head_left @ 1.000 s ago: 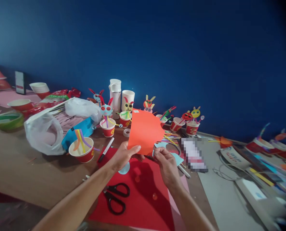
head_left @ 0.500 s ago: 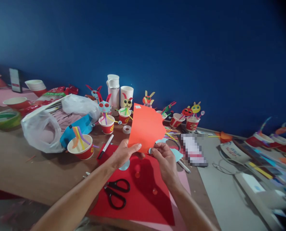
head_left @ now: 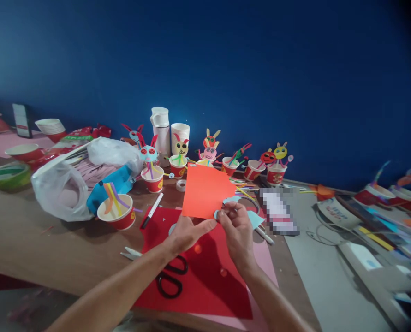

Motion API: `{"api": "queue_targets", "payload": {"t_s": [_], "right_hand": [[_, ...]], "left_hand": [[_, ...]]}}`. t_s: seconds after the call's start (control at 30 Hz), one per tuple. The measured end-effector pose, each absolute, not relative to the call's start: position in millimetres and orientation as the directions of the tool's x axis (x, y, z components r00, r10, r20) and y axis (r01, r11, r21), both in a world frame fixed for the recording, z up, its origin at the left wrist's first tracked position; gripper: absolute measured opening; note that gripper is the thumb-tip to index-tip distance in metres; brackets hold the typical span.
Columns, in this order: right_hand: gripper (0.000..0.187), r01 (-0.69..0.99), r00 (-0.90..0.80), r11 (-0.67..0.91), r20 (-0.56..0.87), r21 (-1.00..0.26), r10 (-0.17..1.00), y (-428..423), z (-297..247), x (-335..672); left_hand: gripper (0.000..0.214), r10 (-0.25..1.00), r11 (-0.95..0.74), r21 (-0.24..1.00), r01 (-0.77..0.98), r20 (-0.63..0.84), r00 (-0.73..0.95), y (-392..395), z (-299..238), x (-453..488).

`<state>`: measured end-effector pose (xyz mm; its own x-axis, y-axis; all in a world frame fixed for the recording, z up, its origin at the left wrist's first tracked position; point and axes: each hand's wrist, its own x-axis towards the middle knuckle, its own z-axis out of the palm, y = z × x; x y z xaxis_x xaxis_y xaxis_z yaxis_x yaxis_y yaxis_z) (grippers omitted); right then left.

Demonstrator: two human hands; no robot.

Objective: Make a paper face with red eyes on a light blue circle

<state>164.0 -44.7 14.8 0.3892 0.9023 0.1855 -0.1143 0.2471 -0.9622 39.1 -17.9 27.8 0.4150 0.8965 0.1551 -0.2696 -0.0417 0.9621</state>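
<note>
Far left: phone upright on pink paper against blue wall; stack of paper cups to its right, leaning. Nearer, green roll of tape. Then a white plastic bag, pale pink strips showing inside, with a blue packet at its right side. In front of that, a red cup with bent pipe cleaners in it.

Centre left: capped marker slanting on the left edge of red paper. Beyond it, cup with blue rabbit-eared figure; white jug behind. Scissors near side, handles on red paper, blades off to the left, left forearm crossing over.

Centre: left hand holding orange paper by its lower edge, above the red paper; fingers mostly hidden, thumb stretched toward the right fingertips. Sheet's right edge cut ragged. Small blue disc in front of the sheet's lower right part, between right thumb and finger. Right hand pinched narrow on it, remaining fingers curled.

Right of the hands: pale blue scraps lying just beyond, blurred-out phone beside them. Far side, cup with yellow figure. Far right, grey table, white box near side.
</note>
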Motion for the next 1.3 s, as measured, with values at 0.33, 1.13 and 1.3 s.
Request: {"api": "queue_targets", "payload": {"t_s": [0.33,1.13,1.3], "right_hand": [[0.015,-0.196,0.294,0.248,0.184,-0.949,0.938,-49,13,161],[0.018,-0.061,0.203,0.129,0.114,-0.99,0.972,-54,17,163],[0.017,-0.068,0.191,0.155,0.14,-0.986,0.972,-55,17,162]], "left_hand": [[0.011,0.962,-0.046,0.982,-0.183,0.093,0.257,-20,30,40],[0.019,0.939,0.106,0.973,-0.206,-0.03,0.344,-21,34,34],[0.012,0.949,0.009,0.978,-0.21,0.058,0.311,-21,30,37]]}}
